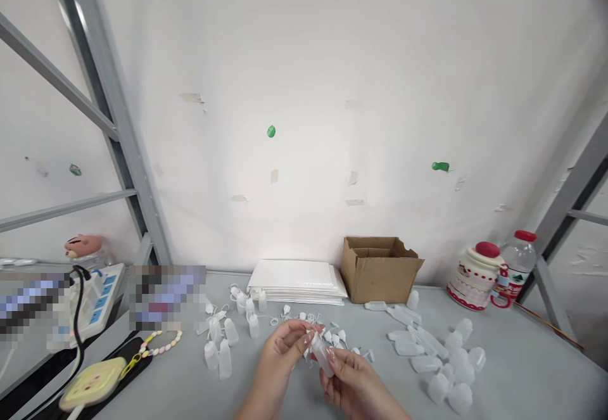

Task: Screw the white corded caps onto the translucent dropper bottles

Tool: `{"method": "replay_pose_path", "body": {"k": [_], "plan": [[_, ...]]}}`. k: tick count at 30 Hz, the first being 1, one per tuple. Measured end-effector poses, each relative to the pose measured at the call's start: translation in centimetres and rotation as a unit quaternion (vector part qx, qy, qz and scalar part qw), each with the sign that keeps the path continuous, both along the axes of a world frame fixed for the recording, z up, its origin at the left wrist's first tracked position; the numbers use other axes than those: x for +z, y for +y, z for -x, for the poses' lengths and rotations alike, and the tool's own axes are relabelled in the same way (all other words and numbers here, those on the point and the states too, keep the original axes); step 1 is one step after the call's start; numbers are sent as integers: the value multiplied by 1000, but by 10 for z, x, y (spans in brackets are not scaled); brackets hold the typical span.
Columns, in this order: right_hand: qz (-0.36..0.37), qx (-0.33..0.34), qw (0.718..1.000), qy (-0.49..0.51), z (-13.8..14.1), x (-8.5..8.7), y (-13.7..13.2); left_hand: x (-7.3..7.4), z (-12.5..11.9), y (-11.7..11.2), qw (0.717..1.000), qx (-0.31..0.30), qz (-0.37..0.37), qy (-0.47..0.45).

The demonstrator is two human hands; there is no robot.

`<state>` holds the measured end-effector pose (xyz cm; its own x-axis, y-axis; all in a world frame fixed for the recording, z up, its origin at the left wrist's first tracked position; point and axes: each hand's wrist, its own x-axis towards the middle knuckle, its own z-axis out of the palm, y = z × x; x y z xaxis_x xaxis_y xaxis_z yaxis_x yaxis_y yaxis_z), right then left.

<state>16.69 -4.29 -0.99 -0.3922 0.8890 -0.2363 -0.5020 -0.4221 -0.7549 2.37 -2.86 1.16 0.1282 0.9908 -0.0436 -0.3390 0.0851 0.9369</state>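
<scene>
Low in the view, at six o'clock: small translucent bottle (325,359), gripped by the right hand (354,379) — long axis tilted, neck toward eleven o'clock. Left hand (284,347) pinched shut on a small white piece (312,336) at that neck end. Loose bottles (427,363) lying at three o'clock.

A: What kind of site?

B: Light workshop, a hand assembly and packing bench. Grey steel racking (118,122) against a bare white wall (332,59) with old tape scraps (192,97).

A: Signs of production?

B: Grey bench (522,369) strewn with many identical small plastic bottles (427,350) and loose caps (335,336). Stack of white pouches (299,279), open cardboard box (380,268). Power strip (97,299) at one side, mug (475,277) and water bottle (517,258) at the other.
</scene>
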Motion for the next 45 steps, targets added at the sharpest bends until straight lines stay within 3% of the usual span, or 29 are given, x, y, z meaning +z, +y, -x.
{"method": "replay_pose_path", "body": {"k": [6, 12, 20, 24, 29, 32, 38, 45], "plan": [[-4, -12, 1000, 21, -1, -1, 1, -1, 0, 0, 998, 5, -38, 42], [-25, -14, 999, -23, 1, -3, -1, 7, 1, -5, 989, 33, -84, 114], [-102, -33, 985, -139, 1, -11, 6, 3, 1, 0, 991, 36, -83, 96], [-94, -14, 989, -115, 1, -8, 3, 1, 2, 0, 993, 15, -82, 83], [-33, 28, 999, -29, 2, -3, 0, 5, 4, -3, 994, -22, -81, 75], [-16, 37, 998, -40, 3, -4, 0, 3, 4, -2, 995, -25, -70, 74], [-71, -29, 992, -97, 1, -7, 4, -2, 1, 2, 997, 13, -43, 59], [-94, -29, 990, -103, -2, -8, 6, 1, 1, 4, 998, 15, -27, 49]]}}
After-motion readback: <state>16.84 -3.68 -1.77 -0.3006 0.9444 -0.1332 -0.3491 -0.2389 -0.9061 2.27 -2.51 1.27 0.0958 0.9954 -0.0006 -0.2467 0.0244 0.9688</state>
